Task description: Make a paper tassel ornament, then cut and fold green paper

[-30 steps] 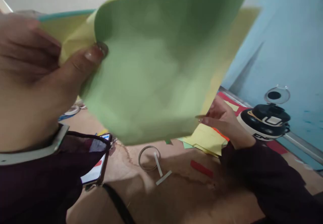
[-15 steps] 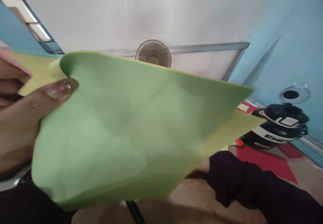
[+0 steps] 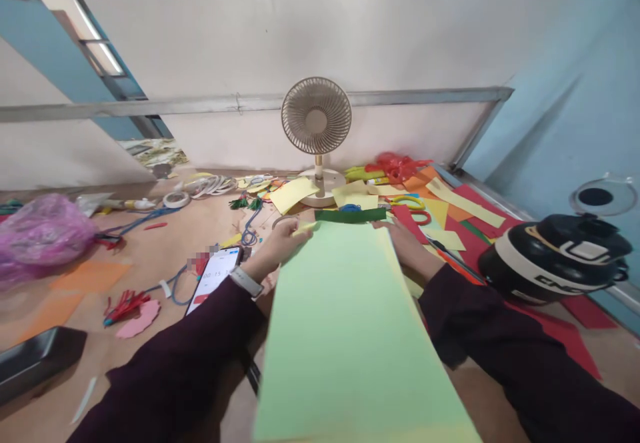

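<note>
A light green sheet of paper [image 3: 345,323] stretches from near the camera toward the far side of the table. Yellow paper shows along its right and near edges. My left hand [image 3: 285,243] pinches the sheet's far left corner, fingers closed. At the far right edge, my right hand [image 3: 400,240] grips the sheet, its fingers partly hidden by the paper. Just beyond the far edge lies a dark green paper strip [image 3: 350,216]. A phone [image 3: 214,280] with a timer on its screen lies beside my left wrist.
A small fan [image 3: 317,116] stands at the back. To the right are a black jug [image 3: 555,263], red-handled scissors [image 3: 420,218] and coloured paper scraps [image 3: 467,203]. On the left lie a pink plastic bag [image 3: 47,236], tape rolls [image 3: 176,200] and a black case [image 3: 43,360].
The papers have come down from close before the camera, with the green sheet now flatter. My left hand has moved forward and right to its far corner; my right hand has come into view.
</note>
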A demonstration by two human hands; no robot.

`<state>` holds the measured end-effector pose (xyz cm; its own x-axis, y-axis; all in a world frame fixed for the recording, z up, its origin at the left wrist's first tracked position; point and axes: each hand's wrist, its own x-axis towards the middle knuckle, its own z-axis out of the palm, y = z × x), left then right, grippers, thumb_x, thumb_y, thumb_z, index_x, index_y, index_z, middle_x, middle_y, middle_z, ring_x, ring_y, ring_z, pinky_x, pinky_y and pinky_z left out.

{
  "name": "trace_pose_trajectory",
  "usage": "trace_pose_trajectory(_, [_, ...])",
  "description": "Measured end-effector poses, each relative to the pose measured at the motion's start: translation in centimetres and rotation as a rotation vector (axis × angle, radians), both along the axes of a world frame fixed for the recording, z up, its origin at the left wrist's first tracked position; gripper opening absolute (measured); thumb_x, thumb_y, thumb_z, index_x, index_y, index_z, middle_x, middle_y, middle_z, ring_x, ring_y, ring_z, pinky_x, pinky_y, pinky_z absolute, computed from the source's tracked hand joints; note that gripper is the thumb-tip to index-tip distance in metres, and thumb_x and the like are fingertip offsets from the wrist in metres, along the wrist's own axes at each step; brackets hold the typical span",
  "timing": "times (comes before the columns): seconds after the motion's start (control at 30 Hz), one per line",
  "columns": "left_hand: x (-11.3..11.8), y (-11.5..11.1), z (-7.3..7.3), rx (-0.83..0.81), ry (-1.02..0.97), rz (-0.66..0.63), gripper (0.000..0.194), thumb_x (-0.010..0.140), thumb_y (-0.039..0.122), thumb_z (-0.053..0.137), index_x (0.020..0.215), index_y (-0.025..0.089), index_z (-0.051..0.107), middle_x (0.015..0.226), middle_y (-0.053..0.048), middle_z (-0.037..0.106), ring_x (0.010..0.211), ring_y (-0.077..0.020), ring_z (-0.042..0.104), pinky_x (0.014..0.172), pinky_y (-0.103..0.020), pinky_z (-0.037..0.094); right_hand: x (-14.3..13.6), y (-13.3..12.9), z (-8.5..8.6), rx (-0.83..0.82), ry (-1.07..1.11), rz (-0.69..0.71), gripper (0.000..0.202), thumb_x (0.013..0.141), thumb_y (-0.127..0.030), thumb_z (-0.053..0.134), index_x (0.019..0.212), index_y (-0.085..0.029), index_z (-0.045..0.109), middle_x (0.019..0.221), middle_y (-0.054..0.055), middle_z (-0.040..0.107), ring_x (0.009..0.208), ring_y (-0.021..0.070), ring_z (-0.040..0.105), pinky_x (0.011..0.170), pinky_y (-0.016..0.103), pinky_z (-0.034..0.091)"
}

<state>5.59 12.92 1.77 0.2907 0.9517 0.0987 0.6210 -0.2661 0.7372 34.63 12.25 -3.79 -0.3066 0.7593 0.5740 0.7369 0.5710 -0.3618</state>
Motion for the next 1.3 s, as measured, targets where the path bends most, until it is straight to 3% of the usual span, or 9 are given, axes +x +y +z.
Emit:
trace_pose_trajectory(0.1, [-0.2, 1.2, -2.8, 0.108, 0.120, 0.099, 0.018, 0.084, 0.027, 0.056, 0.071, 0.015, 0.055, 0.066, -0.004, 0.059, 0.064, -0.0184, 0.058, 0.054, -0.026, 0.041, 0.9, 1.0, 0.3, -0.044, -0.086, -0.028, 0.023, 0.093, -0.028, 0.051, 0.098, -0.014, 0.068, 0.103, 0.012, 0.070, 0.100, 0.0244, 0.064, 0.092, 0.048, 0.047])
trace_pose_trajectory(0.27, [-1.2, 2.4, -3.4, 0.226, 0.254, 0.159, 0.015, 0.089, 0.027, 0.053, 0.095, 0.015, 0.060, 0.086, -0.009, 0.066, 0.081, -0.0237, 0.063, 0.068, -0.030, 0.043, 0.0, 0.0, 2.2, -0.039, -0.122, -0.073, 0.032, 0.091, -0.026, 0.048, 0.116, -0.015, 0.064, 0.129, 0.016, 0.058, 0.125, 0.0295, 0.048, 0.105, 0.054, 0.036])
trace_pose_trajectory(0.4, [-1.0, 2.7, -3.5, 0.270, 0.308, 0.218, 0.041, 0.092, 0.033, 0.052, 0.127, 0.012, 0.049, 0.109, -0.015, 0.065, 0.099, -0.0272, 0.062, 0.081, -0.034, 0.045, -2.7, -3.5, 4.4, -0.317, -0.249, 0.440, 0.052, 0.082, -0.045, 0.063, 0.125, -0.017, 0.058, 0.128, 0.014, 0.058, 0.119, 0.0249, 0.053, 0.101, 0.040, 0.043])
trace_pose_trajectory(0.5, [-0.6, 1.8, -3.2, 0.341, 0.376, 0.209, 0.058, 0.090, 0.037, 0.056, 0.138, 0.011, 0.037, 0.132, -0.020, 0.052, 0.120, -0.0319, 0.051, 0.095, -0.040, 0.042, -4.8, -6.0, 5.1, -0.501, -0.447, 0.608, 0.081, 0.069, -0.056, 0.072, 0.133, -0.012, 0.050, 0.136, 0.020, 0.049, 0.123, 0.0316, 0.048, 0.099, 0.043, 0.043])
trace_pose_trajectory(0.63, [-0.5, -0.4, -1.8, 0.526, 0.491, 0.105, 0.060, 0.088, 0.044, 0.057, 0.137, 0.012, 0.042, 0.146, -0.020, 0.037, 0.133, -0.0353, 0.036, 0.108, -0.049, 0.029, -6.1, -7.1, 4.8, -0.502, -0.572, 0.562, 0.088, 0.061, -0.059, 0.076, 0.129, -0.009, 0.052, 0.131, 0.023, 0.049, 0.117, 0.0372, 0.047, 0.095, 0.049, 0.042])
trace_pose_trajectory(0.73, [-1.0, -2.4, -0.9, 0.423, 0.372, -0.061, 0.058, 0.088, 0.048, 0.056, 0.132, 0.011, 0.048, 0.140, -0.020, 0.044, 0.130, -0.0315, 0.042, 0.104, -0.044, 0.038, -6.0, -6.5, 4.6, -0.518, -0.550, 0.554, 0.073, 0.065, -0.052, 0.077, 0.121, -0.011, 0.056, 0.125, 0.019, 0.052, 0.112, 0.0330, 0.049, 0.091, 0.044, 0.044])
trace_pose_trajectory(0.9, [-2.6, -5.5, -0.9, 0.167, 0.205, -0.380, 0.050, 0.089, 0.053, 0.052, 0.125, 0.018, 0.057, 0.140, -0.015, 0.046, 0.128, -0.0252, 0.047, 0.105, -0.039, 0.039, -5.6, -5.2, 4.5, -0.536, -0.472, 0.528, 0.021, 0.085, -0.031, 0.063, 0.098, -0.015, 0.062, 0.107, 0.012, 0.058, 0.096, 0.0231, 0.055, 0.082, 0.034, 0.046])
trace_pose_trajectory(1.03, [-3.7, -7.3, -2.1, 0.046, 0.221, -0.551, 0.076, 0.075, 0.060, 0.067, 0.134, 0.017, 0.049, 0.145, -0.017, 0.041, 0.131, -0.0287, 0.042, 0.106, -0.040, 0.038, -5.5, -4.5, 3.7, -0.503, -0.376, 0.503, 0.011, 0.089, -0.021, 0.054, 0.084, -0.015, 0.061, 0.092, 0.009, 0.059, 0.086, 0.0195, 0.055, 0.076, 0.031, 0.045])
trace_pose_trajectory(1.3, [-4.7, -8.7, -3.1, 0.117, 0.272, -0.736, 0.122, 0.046, 0.075, 0.074, 0.147, 0.021, 0.032, 0.153, -0.018, 0.026, 0.138, -0.0392, 0.028, 0.113, -0.054, 0.018, -5.3, -3.7, 2.4, -0.489, -0.278, 0.511, 0.012, 0.088, -0.019, 0.054, 0.078, -0.016, 0.060, 0.086, 0.007, 0.059, 0.081, 0.0177, 0.056, 0.074, 0.030, 0.046])
